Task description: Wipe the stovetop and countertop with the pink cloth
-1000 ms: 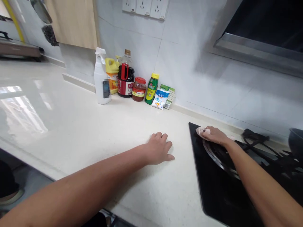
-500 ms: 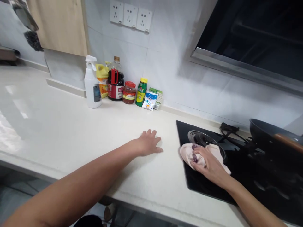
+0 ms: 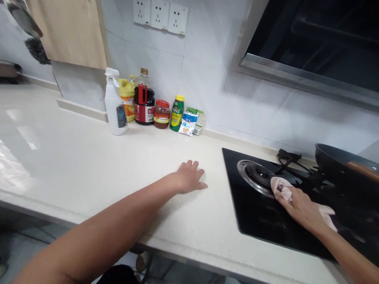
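Note:
My right hand (image 3: pixel 304 209) grips a pale cloth (image 3: pixel 281 188) with dark purple patches, pressed on the black glass cooktop (image 3: pixel 266 221). The cloth touches the right side of the round metal burner (image 3: pixel 257 175), and a loose end trails out beyond my wrist. My left hand (image 3: pixel 191 177) lies flat with fingers spread on the pale countertop (image 3: pixel 118 165), a little left of the cooktop's edge, holding nothing.
A wok (image 3: pixel 340 165) with a wooden handle (image 3: pixel 363 172) sits on the cooktop's right. Along the wall stand a white spray bottle (image 3: pixel 114 106), a yellow jug (image 3: pixel 127 90), a dark sauce bottle (image 3: pixel 144 104), a red-lidded jar (image 3: pixel 162 115), a green bottle (image 3: pixel 177 114) and a salt packet (image 3: pixel 188 124). A range hood (image 3: pixel 310 51) hangs above.
My right hand has slid the cloth rightward across the cooktop, off the left edge, uncovering more of the burner. My left hand stays resting on the countertop. The view has shifted slightly.

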A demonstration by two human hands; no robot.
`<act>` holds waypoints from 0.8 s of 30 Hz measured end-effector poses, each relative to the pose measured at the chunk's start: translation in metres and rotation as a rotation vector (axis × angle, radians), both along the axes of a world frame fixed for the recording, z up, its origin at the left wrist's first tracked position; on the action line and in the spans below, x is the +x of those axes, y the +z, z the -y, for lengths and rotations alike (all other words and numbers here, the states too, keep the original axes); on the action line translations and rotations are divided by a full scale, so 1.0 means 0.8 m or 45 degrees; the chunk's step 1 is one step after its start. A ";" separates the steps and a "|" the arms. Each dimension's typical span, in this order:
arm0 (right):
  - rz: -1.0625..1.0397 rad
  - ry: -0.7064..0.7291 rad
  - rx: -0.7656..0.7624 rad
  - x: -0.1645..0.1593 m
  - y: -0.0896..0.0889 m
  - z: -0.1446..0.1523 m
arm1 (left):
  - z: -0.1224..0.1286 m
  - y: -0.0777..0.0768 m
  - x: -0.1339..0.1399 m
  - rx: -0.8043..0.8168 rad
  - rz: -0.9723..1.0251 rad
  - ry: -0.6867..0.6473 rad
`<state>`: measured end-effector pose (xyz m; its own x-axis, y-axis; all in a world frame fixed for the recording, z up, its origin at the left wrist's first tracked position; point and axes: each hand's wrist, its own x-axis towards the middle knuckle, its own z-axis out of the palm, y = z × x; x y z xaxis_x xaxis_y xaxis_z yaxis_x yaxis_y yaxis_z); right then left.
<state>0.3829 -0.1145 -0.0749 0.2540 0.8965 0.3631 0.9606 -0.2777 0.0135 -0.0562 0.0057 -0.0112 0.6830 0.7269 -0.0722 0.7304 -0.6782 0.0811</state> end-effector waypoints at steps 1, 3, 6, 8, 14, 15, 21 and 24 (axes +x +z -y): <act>0.012 0.062 0.021 -0.011 -0.002 0.004 | 0.000 0.000 0.000 0.008 -0.008 -0.001; 0.012 0.251 0.049 -0.046 -0.004 0.017 | 0.001 -0.002 0.001 0.021 -0.007 0.000; 0.013 0.595 0.078 -0.111 0.000 0.027 | 0.003 -0.003 0.002 0.015 0.043 0.015; 0.035 0.783 0.091 -0.150 0.004 0.016 | 0.005 -0.003 0.002 0.004 0.073 0.026; 0.062 0.854 0.080 -0.192 0.016 -0.102 | 0.006 -0.003 0.003 0.041 0.012 0.032; 0.068 0.811 0.057 -0.193 0.017 -0.127 | 0.005 -0.004 0.003 0.051 -0.005 0.032; 0.097 0.501 -0.068 -0.199 0.024 -0.249 | -0.001 -0.011 0.004 0.085 -0.019 0.023; 0.070 0.370 -0.115 -0.198 0.028 -0.289 | -0.002 -0.013 0.005 0.080 -0.030 0.025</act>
<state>0.2243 0.1168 -0.0525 -0.0358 0.9580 0.2847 0.9967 0.0135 0.0801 -0.0522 0.0074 -0.0215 0.6673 0.7436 -0.0421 0.7447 -0.6671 0.0216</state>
